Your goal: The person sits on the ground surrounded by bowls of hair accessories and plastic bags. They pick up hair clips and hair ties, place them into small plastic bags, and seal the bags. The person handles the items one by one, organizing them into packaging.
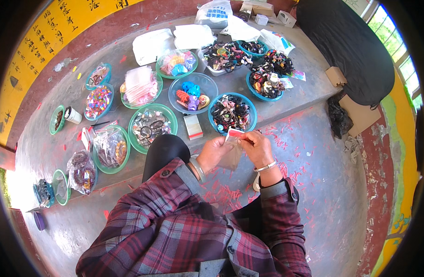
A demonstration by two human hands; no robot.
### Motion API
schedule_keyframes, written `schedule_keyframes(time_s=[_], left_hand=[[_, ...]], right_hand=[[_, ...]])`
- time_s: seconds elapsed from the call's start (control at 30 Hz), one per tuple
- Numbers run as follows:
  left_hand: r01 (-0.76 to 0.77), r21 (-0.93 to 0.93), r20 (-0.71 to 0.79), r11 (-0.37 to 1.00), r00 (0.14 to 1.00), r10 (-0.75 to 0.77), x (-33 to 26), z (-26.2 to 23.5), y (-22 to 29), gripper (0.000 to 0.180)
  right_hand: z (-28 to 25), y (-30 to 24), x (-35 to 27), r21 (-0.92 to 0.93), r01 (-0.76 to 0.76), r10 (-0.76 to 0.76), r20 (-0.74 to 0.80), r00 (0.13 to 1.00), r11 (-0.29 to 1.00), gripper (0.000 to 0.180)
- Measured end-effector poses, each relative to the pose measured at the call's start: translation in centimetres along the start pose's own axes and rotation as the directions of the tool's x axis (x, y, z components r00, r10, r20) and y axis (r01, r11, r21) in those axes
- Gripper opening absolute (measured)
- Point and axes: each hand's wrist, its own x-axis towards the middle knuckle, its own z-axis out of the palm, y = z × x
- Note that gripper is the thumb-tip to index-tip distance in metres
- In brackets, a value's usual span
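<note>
A small clear plastic bag (229,160) with a red and white strip along its top edge hangs between my hands, above my lap. My left hand (212,153) pinches it near the upper left side, fingers closed. On the other side, my right hand (258,149) grips the top by the red strip, thumb and fingers pressed together. What is inside the bag cannot be made out. Just beyond my hands stands a blue basin (254,123) of dark hair ties. A small pale box (192,126) lies left of that basin.
Basins crowd the raised concrete ledge: a green basin (174,121) of packaged pieces, a clear basin (175,81) with colourful scrunchies, and a blue basin (109,107) of bright beads. White plastic bags (152,45) lie at the back. Red scraps (223,196) litter the floor around my feet.
</note>
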Motion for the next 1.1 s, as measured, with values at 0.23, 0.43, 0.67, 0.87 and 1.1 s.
schedule_keyframes(time_s=[0.23, 0.43, 0.67, 0.87, 1.1], left_hand=[[0.007, 0.156, 0.014, 0.988, 1.000, -0.009, -0.2, 0.6, 1.4, 0.020], [-0.002, 0.116, 0.051, 0.993, 0.999, -0.004, 0.0, 0.1, -0.3, 0.027], [0.078, 0.144, 0.097, 0.986, 0.991, -0.093, 0.0, 0.0, -0.1, 0.033], [0.002, 0.039, 0.168, 0.999, 0.986, -0.009, 0.1, -0.4, -1.5, 0.033], [0.117, -0.145, -0.359, 0.982, 0.919, -0.163, 4.4, -8.3, -11.1, 0.027]], right_hand=[[0.0, -0.9, -0.1, -0.146, 0.154, -0.164, -0.060, 0.985, 0.977, 0.008], [0.0, -1.8, -0.3, -0.200, 0.107, -0.121, -0.059, 0.991, 0.974, 0.006], [0.9, 1.3, -0.3, 0.057, -0.215, 0.219, -0.059, 0.974, 0.975, 0.008], [-0.8, 2.7, 1.0, 0.405, -0.315, 0.406, -0.159, 0.900, 0.858, 0.010], [-4.0, 2.7, 1.1, 0.624, -0.377, 0.604, -0.196, 0.772, 0.684, 0.010]])
